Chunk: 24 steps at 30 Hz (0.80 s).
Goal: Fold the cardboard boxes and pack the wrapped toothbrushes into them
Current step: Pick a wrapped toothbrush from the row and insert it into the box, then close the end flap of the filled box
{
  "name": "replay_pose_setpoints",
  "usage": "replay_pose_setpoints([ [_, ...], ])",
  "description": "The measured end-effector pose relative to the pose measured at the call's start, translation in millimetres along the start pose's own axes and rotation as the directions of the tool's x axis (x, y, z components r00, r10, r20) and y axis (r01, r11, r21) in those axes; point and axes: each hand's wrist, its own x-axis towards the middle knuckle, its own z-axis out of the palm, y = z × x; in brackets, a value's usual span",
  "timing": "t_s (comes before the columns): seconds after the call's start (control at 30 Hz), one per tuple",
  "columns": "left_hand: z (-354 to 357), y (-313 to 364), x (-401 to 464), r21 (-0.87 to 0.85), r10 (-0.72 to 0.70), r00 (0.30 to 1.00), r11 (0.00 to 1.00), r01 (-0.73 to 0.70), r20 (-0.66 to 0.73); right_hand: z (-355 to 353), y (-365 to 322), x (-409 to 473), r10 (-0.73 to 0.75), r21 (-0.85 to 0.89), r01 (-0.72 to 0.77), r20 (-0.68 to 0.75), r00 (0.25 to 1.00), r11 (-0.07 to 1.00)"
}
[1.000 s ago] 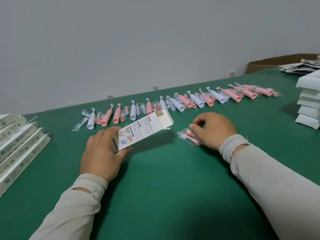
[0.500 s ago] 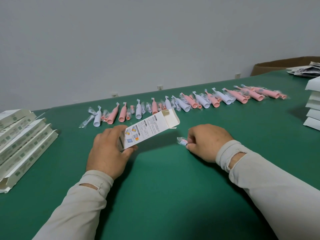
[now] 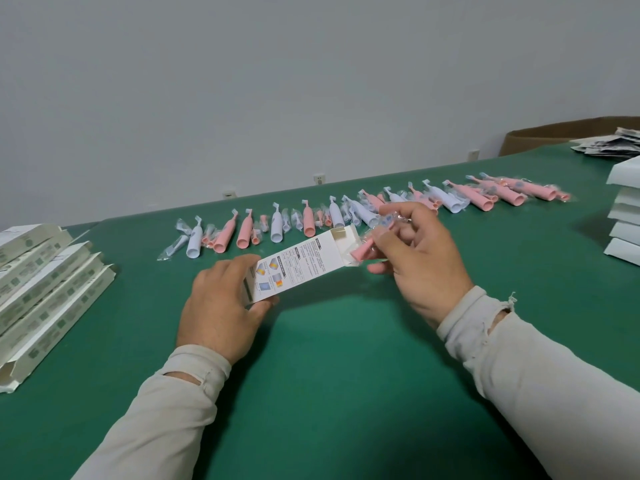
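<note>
My left hand (image 3: 221,306) grips the near end of a folded white printed box (image 3: 301,268), which lies tilted with its open end pointing to the far right. My right hand (image 3: 415,258) pinches a pink toothbrush in clear wrap (image 3: 367,249) right at that open end, its tip at the flaps. A long row of pink and white wrapped toothbrushes (image 3: 277,226) runs across the green table (image 3: 329,393) behind the box.
A pile of folded long boxes (image 3: 41,289) lies at the left. A stack of white flat boxes (image 3: 623,216) stands at the right edge, with papers (image 3: 609,147) and a brown carton (image 3: 540,133) behind it. A grey wall backs the table.
My right hand lifted the wrapped pink toothbrush off the table and brought it left to the box's open end. My left hand kept holding the box.
</note>
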Motion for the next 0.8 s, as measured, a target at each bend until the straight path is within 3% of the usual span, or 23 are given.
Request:
replay_pose_setpoints([
  [0.27,0,1,-1,-0.043,0.081,0.997,0.996,-0.081,0.005,-2,11,7,0.122,0.111,-0.102,-0.194,0.973,0.989],
  [0.4,1,6,-4,-0.063,0.115,0.993,0.991,-0.115,-0.005,3,16,2,0.044,-0.018,-0.049,-0.185,0.982,0.999],
  [0.57,1,8,-5,-0.056,0.107,0.994,0.993,-0.106,0.012,6,16,-1,-0.133,-0.327,0.048,-0.244,0.96,0.944],
  [0.8,1,9,-5,-0.033,0.09,0.995,0.995,-0.089,0.031,4,14,-2,-0.114,-0.357,0.026,-0.227,0.967,0.934],
])
